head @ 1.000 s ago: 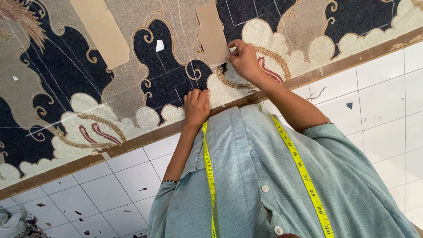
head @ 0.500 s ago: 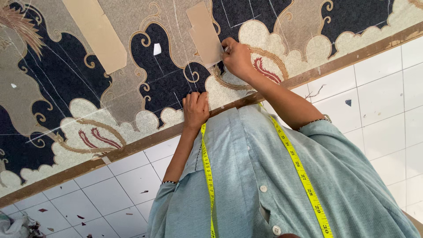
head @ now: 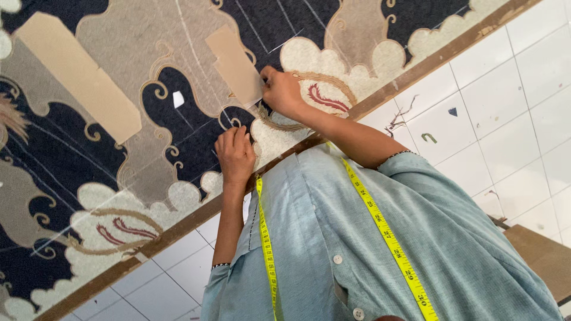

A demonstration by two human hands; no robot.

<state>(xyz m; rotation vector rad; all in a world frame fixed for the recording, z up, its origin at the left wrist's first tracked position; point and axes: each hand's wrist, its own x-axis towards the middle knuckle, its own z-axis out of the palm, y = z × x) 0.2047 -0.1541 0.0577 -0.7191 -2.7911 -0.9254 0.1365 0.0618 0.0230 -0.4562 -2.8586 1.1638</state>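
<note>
Across the table: cloth (head: 89, 196), patterned in black, grey and cream with gold scrolls, spreads over most of the view, with faint chalk lines running over it.
Floor: white tiles (head: 505, 119) fill the right side and lower left, with a few thread scraps lying on them.
Table edge: a wooden edge (head: 178, 229) runs on a slant between cloth and tiles.
Shirt: pale blue shirt (head: 369, 255) with buttons, taking up the lower middle.
Tape: yellow tape (head: 389, 241) hangs in two strands down the shirt front.
Long card: tan long card (head: 77, 74) lies flat on the cloth at upper left, well apart from both hands.
Small card: tan small card (head: 235, 64) lies on the cloth just above centre, its lower right corner under the right hand's fingers.
Right hand (head: 284, 92): fingers curled and pinching at the small card's corner, and whether they also hold a marking tool, I cannot tell.
Left hand (head: 236, 156): fingers bent, pressing down on the cloth near the wooden edge, gripping nothing that shows.
Chip: a small white chip (head: 178, 98) sits on a dark patch, left of the small card.
</note>
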